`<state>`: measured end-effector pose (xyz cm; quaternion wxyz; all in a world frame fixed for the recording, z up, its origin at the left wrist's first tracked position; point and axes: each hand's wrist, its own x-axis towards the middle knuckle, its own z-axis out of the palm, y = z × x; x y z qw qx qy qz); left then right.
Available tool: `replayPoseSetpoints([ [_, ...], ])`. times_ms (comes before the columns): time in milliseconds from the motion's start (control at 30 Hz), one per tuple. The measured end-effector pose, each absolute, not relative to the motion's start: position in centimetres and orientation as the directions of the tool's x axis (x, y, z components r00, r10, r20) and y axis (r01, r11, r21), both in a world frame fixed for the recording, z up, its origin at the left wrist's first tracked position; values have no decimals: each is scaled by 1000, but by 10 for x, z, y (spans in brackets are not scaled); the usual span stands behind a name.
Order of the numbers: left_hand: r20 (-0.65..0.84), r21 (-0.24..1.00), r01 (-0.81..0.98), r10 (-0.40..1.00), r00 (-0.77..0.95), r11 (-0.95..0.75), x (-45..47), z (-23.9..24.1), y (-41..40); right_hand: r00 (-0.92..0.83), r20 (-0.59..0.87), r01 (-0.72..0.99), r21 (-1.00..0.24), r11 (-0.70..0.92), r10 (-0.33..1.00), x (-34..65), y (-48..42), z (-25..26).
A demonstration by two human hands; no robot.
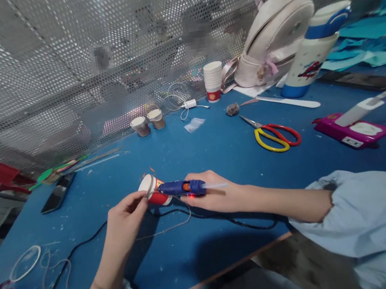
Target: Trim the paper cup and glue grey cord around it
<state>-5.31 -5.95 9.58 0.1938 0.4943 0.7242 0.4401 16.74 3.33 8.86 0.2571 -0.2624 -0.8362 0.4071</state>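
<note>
My left hand [126, 218] is closed, with thumb and fingertips pinched on a thin grey cord [175, 226] at the white end of a paper cup [159, 197]. This red and white cup lies tilted on the blue table. The cord's loose length curls below it. Wrapped in my right hand [217, 191] is a blue hot glue gun [181, 188], its nozzle pointing left at the cup's side. A clear glue stick sticks out of its back, and a red light glows beneath it. Whether the nozzle touches the cup, I cannot tell.
Scissors [274, 136], a purple power strip [354, 130], a water bottle [311, 53] and a backpack [275, 27] are at the right. Stacked cups [213, 82] and two covered cups [140, 127] stand behind. A phone [58, 192] lies left; a black cable [74, 247] crosses the front.
</note>
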Motion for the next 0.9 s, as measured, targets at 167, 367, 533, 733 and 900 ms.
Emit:
replayPoseSetpoints([
  [167, 160, 825, 554, 893, -421, 114, -51, 96, -60, -735, 241, 237, -784, 573, 634, 166, 31, 87],
  [367, 149, 841, 527, 883, -444, 123, -46, 98, -60, -780, 310, 172, -729, 663, 543, 171, 30, 83],
  [533, 110, 870, 474, 883, -457, 136, -44, 99, -61, -776, 330, 176, -705, 687, 538, 173, 32, 79],
  [733, 55, 882, 433, 871, -489, 187, -43, 98, -61, -773, 394, 185, -611, 770, 498, 173, 31, 71],
  [900, 43, 898, 402, 875, -481, 177, -44, 97, -61, -743, 406, 194, -631, 751, 533, 176, 36, 76],
])
